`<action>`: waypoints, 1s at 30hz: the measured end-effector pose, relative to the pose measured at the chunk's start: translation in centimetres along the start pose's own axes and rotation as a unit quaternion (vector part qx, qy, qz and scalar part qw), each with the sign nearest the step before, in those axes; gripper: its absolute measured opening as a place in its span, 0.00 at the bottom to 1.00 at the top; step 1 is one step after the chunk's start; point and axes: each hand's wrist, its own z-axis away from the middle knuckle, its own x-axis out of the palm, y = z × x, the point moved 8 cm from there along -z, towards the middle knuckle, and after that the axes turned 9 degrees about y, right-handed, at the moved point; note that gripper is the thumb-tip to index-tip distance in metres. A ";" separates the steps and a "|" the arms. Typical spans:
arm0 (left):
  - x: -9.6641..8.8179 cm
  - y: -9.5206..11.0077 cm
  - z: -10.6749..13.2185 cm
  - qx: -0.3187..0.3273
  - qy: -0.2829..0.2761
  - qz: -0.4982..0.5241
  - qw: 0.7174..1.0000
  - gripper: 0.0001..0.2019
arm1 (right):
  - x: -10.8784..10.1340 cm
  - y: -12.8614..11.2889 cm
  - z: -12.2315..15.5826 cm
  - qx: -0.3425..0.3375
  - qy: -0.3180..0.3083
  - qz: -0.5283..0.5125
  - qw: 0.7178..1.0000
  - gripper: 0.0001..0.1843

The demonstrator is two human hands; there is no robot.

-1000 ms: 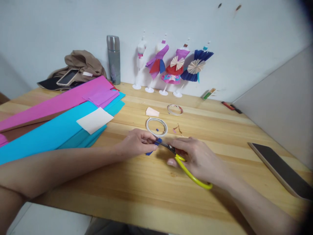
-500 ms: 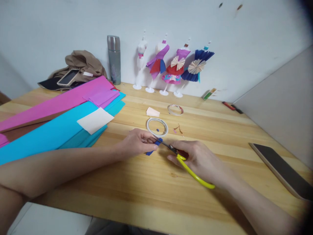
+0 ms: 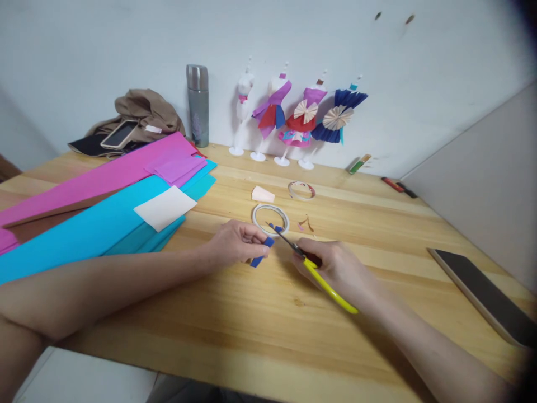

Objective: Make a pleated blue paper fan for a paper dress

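Withdrawn since before, our right hand [image 3: 338, 267] grips the yellow scissors [image 3: 331, 292]; our left hand [image 3: 235, 243] pinches the blue paper [image 3: 260, 253]; blade gap unclear.

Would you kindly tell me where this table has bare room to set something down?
Bare table lies between the forearms toward the near edge, and between the right hand with the scissors and the tablet. Crowded: the left under crepe paper sheets, the centre around the left hand, blue paper piece and tape ring, the back by dress forms.
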 end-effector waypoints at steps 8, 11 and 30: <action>-1.4 0.2 -0.7 0.009 0.028 0.075 0.997 0.11 | -0.7 4.5 -0.8 0.232 0.055 -0.448 0.861 0.26; -1.5 0.0 -1.0 -0.002 0.024 0.124 0.992 0.12 | -0.5 4.2 -0.6 0.208 0.022 -0.371 0.905 0.27; -2.2 0.4 -1.2 0.008 0.055 0.238 0.970 0.14 | 0.6 -3.0 2.2 -0.169 -0.092 0.231 0.954 0.28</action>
